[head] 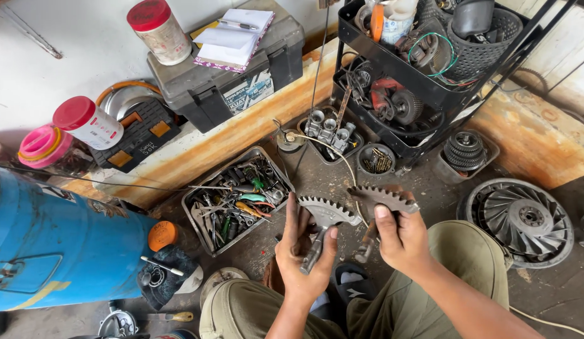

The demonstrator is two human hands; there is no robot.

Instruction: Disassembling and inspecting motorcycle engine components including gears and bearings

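Grey steel marks the toothed gear piece gripped in the left hand, its fingers closed around the shaft below the fan of teeth. A second toothed gear piece, browner with rust, is clasped in the right hand, thumb pressed on its face. Both pieces are held side by side, just apart, above the person's knees in olive trousers. Just beyond the hands a metal tray of hand tools sits on the dirty floor, with a small box of grey metal fittings and a round tin of screws near it. A black wire rack full of parts stands behind those. A finned metal wheel lies to the right, and a blue drum lies at the left. A dark toolbox rests on the ledge by the wall.
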